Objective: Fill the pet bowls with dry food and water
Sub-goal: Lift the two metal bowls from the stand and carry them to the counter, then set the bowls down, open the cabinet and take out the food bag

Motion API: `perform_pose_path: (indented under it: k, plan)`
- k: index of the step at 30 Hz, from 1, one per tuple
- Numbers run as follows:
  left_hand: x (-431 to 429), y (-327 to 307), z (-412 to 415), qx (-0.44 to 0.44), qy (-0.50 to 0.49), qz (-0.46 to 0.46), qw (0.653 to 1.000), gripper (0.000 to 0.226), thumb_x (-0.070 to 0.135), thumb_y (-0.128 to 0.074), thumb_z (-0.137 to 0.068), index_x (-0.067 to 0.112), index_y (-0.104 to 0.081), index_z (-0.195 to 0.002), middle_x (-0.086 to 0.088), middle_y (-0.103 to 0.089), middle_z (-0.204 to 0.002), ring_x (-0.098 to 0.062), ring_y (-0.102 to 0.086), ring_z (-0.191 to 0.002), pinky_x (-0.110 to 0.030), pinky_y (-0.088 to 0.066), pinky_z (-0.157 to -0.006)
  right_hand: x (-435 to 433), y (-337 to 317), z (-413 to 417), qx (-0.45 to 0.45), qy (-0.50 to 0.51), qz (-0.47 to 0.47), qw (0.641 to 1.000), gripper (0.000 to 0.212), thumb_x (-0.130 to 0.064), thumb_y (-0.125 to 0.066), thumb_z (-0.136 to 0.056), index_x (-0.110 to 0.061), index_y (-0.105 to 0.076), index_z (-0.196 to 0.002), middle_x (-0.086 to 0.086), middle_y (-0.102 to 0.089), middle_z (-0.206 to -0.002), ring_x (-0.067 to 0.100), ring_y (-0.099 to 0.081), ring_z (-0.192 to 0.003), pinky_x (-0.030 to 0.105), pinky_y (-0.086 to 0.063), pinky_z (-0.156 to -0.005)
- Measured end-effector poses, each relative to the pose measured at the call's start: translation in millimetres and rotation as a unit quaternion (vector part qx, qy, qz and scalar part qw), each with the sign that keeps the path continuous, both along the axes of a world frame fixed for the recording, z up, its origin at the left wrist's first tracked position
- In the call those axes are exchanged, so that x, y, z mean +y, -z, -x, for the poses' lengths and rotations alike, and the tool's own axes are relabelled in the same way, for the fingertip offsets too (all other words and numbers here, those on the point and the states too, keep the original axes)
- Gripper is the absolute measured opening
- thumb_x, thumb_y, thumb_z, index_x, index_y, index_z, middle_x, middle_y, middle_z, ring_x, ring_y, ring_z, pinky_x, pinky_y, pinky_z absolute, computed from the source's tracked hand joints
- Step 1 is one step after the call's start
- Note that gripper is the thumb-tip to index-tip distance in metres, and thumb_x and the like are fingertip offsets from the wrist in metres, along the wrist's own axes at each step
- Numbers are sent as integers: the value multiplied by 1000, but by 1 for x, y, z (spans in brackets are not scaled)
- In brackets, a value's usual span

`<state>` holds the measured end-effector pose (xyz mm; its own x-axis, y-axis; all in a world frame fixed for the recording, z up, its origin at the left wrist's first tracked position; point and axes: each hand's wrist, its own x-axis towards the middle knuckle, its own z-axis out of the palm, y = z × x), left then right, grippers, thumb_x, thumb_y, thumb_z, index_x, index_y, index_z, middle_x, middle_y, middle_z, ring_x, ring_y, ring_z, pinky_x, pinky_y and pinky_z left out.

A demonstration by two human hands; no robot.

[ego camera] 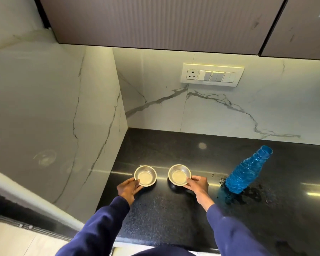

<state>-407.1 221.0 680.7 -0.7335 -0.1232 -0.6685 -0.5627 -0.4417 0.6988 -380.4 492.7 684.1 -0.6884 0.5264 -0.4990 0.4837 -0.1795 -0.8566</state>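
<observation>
Two small steel bowls stand side by side on the black granite counter (174,215). The left bowl (145,175) and the right bowl (179,174) both look empty, with pale shiny bottoms. My left hand (128,189) grips the near left rim of the left bowl. My right hand (198,187) grips the near right rim of the right bowl. A blue ribbed plastic bottle (246,172) stands upright to the right, uncapped, apart from my right hand. No dry food is in view.
A marble side wall (63,126) closes the counter on the left, and a marble backsplash with a switch panel (211,75) stands behind. Overhead cabinets (155,21) hang above. Wet spots lie around the bottle's base (251,196).
</observation>
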Motion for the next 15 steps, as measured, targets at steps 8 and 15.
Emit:
perform_pose_path:
  k: [8, 15]
  plan:
    - [10, 1, 32, 15, -6, 8, 1000, 34, -16, -61, -90, -15, -60, -124, -23, -67, -99, -34, -66, -90, -34, -65, -71, -5, 4, 19, -11, 5, 13, 1000, 20, 18, -72, -80, -1, -65, -83, 24, -69, -99, 35, -71, -86, 38, -65, -71]
    - [9, 4, 39, -1, -55, 11, 998, 56, -13, -68, -87, -5, -52, -140, -27, -62, -132, -41, -61, -124, -47, -50, -107, -1, -2, 17, -18, -17, -20, 999, 30, 14, -76, -79, 8, -67, -107, 15, -70, -85, 26, -71, -79, 43, -61, -85]
